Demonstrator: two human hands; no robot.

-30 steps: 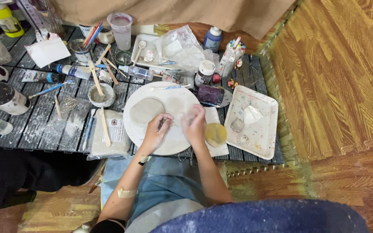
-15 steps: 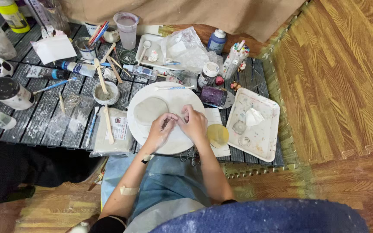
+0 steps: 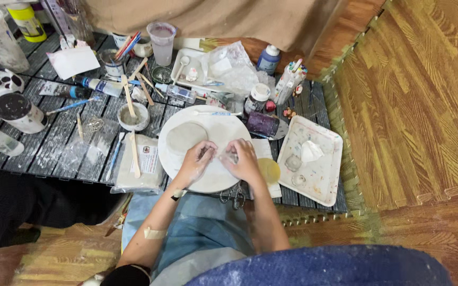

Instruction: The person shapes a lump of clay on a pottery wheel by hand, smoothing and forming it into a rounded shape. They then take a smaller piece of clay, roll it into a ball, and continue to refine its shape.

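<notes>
Both hands met over the near half of a round white board. The left hand and the right hand were curled inward, fingertips pinched together on a small pale piece — too small to tell its kind — so each grip was clenched on that piece, which sat just above the board's surface between the two hands. On the far left part of the same board lay a flat grey disc of clay, apart from the fingers.

Just beside the right hand, a yellow round sponge rested on a white sheet at the board's edge. Farther right stood a white rectangular tray, paint-stained, holding a crumpled white tissue. Behind the board lay a dark purple jar on its side and a white-lidded pot upright; a blue bottle stood beyond them.

To the left of the board, a small bowl carried a wooden stick, and a second flat stick lay on a bagged grey slab. All rested on a dark slatted work surface — low, set upon a wood-patterned floor mat. A tall cup of cloudy water stood at the far edge.
</notes>
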